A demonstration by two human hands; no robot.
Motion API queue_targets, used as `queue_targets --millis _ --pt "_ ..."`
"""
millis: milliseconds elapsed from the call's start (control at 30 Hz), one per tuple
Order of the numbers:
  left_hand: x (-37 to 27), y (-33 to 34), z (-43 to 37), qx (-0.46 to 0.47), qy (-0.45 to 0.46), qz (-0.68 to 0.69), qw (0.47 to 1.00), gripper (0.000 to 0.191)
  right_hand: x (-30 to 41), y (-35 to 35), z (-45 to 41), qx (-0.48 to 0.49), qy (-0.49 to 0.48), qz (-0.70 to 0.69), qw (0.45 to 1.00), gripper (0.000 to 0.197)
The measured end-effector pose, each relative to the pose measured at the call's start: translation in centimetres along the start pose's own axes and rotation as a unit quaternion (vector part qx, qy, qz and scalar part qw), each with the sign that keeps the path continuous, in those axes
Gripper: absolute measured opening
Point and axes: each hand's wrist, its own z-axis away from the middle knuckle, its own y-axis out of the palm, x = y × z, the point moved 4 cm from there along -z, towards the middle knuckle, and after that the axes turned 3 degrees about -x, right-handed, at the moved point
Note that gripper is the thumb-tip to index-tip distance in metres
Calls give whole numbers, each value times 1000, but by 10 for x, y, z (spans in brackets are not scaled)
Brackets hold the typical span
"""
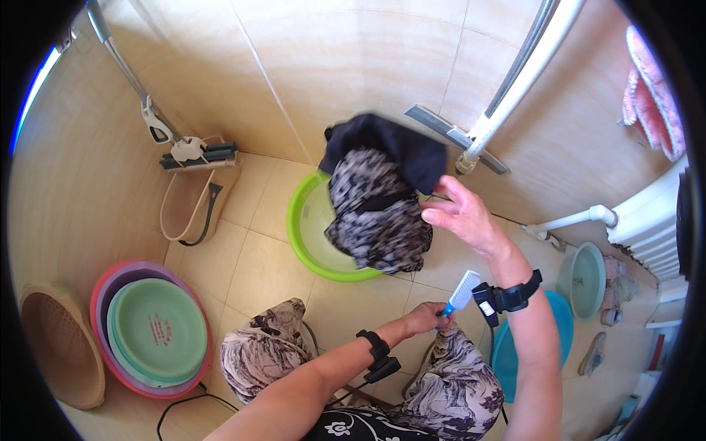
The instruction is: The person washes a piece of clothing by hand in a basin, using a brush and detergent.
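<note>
A wet-looking, blurred bundle of patterned black-and-grey cloth (380, 220) with a dark navy cloth (391, 143) hangs over the right side of a green-rimmed basin (303, 251). My right hand (460, 215) is at the right edge of the navy cloth, thumb and fingers apart; whether it grips the fabric cannot be told. In my left hand (430, 318), near my right knee, is a blue-handled brush (465, 289) with white bristles, pointing up and right. A thin stream of water (278, 99) falls towards the basin's left side.
Stacked plastic basins (160, 331) and a tan basket (60, 347) stand at left. A sponge mop (193, 151) rests over a bucket (190, 204). A squeegee (458, 138) and white pipe (518, 82) are by the wall. At right are a blue basin (557, 336), a pale green basin (587, 281) and shoes (593, 353).
</note>
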Motion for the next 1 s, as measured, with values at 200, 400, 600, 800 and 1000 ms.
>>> queue_targets --millis 200,400,600,800,1000 --pt "-32 11 -5 -67 38 104 992 19 -12 -95 103 -84 82 66 991 42" --pt "-96 72 36 50 44 68 995 24 -41 -60 223 -125 193 12 973 31" --pt "-116 159 53 155 51 -133 978 25 4 -36 305 -216 150 -27 965 29" --pt "-108 217 40 195 48 -128 971 40 -81 -126 429 -466 85 -167 864 21" --pt "-86 235 11 197 -38 -74 977 45 -233 -145 646 -734 272 150 604 27"
